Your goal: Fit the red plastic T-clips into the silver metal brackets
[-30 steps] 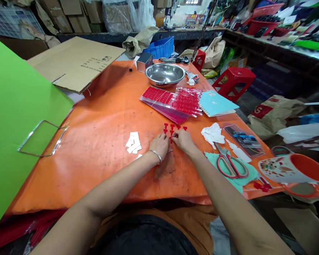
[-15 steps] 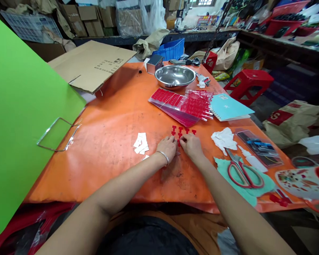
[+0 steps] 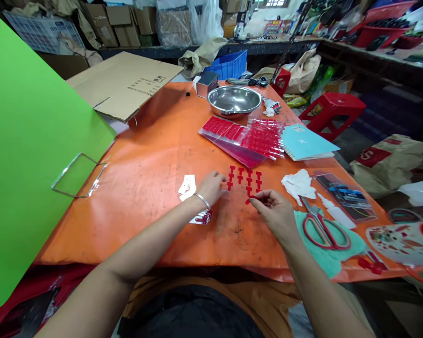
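Several small red T-shaped pieces [image 3: 249, 181] lie in short columns on the orange-covered table. My right hand [image 3: 275, 210] is closed in a pinch at the lower end of these columns, with a red T-shaped piece [image 3: 253, 198] at its thumb and fingertips. My left hand [image 3: 212, 187], with a silver bangle on its wrist, hovers left of the columns, fingers apart and holding nothing. Below its wrist lies a small stack of red-and-white cards [image 3: 203, 218]. Small white cards [image 3: 187, 184] lie further left, partly behind the left wrist.
Beyond the pieces lie red sheets in clear plastic [image 3: 241, 136], a light blue notebook [image 3: 306, 142] and a steel bowl [image 3: 234, 101]. Red-handled scissors [image 3: 325, 232] rest on a green cloth [image 3: 333, 258] at right. A green board [image 3: 31, 155] and cardboard [image 3: 127, 82] stand left.
My left hand has moved left, away from the red pieces. My right hand has drawn down and to the right. More red pieces and the red-and-white cards now show.
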Action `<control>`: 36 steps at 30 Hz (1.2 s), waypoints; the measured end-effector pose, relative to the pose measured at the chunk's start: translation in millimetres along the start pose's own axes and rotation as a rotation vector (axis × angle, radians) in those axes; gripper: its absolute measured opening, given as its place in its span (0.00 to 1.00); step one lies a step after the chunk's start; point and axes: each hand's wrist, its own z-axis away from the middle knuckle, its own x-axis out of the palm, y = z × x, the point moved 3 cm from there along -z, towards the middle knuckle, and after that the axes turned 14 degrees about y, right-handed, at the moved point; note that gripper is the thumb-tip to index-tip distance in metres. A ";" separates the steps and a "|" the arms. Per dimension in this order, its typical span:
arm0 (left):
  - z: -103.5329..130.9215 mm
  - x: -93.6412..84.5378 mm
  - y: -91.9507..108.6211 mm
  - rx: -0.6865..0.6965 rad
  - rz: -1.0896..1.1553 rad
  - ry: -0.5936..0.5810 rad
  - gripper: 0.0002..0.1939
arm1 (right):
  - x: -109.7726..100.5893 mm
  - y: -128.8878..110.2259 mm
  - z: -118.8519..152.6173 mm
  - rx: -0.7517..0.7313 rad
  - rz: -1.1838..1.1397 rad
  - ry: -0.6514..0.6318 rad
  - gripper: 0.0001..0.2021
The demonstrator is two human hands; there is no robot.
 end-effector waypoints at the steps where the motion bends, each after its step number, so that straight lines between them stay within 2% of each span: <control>1: -0.1 -11.8 -13.6 -0.081 -0.022 0.034 0.11 | -3.0 2.0 6.4 0.050 -0.037 -0.017 0.11; 5: 3.2 -45.7 -69.4 -0.313 -0.124 0.034 0.11 | -6.3 8.0 30.8 0.191 -0.129 -0.033 0.16; 7: 5.0 -50.0 -89.4 -0.374 -0.128 0.010 0.15 | -1.3 7.4 40.3 0.221 -0.152 -0.042 0.17; 10: 5.9 -46.4 -105.3 -0.425 -0.072 -0.033 0.17 | 10.2 5.0 50.2 0.248 -0.166 -0.064 0.18; 12: 6.2 -45.9 -109.5 -0.449 -0.017 -0.037 0.16 | 16.4 4.4 54.5 0.258 -0.175 -0.074 0.18; 15: 11.8 -55.2 -112.5 -0.475 0.055 -0.001 0.16 | 18.9 6.0 58.9 0.275 -0.199 -0.064 0.19; 18: 30.4 -68.5 -113.0 -0.530 0.288 0.085 0.14 | 15.2 9.3 62.1 0.313 -0.210 -0.060 0.27; 20: 50.3 -73.3 -111.5 -0.562 0.502 0.159 0.10 | 12.4 10.9 64.1 0.324 -0.196 -0.072 0.23; 22: 73.5 -74.3 -108.9 -0.532 0.564 0.228 0.08 | 10.7 11.5 65.7 0.299 -0.171 -0.083 0.16; 25: 106.6 -71.8 -104.8 -0.370 0.359 0.307 0.10 | 10.1 10.4 67.0 0.208 -0.140 -0.057 0.13; 28: 128.9 -66.3 -103.3 -0.229 0.159 0.316 0.10 | 10.7 8.5 67.3 0.121 -0.105 -0.007 0.12; 31: 137.2 -62.3 -104.3 -0.194 0.039 0.310 0.12 | 12.4 7.8 67.8 0.094 -0.096 -0.015 0.11; 36: 133.4 -59.4 -103.2 -0.164 -0.072 0.252 0.14 | 15.4 10.9 70.2 0.101 -0.104 -0.044 0.11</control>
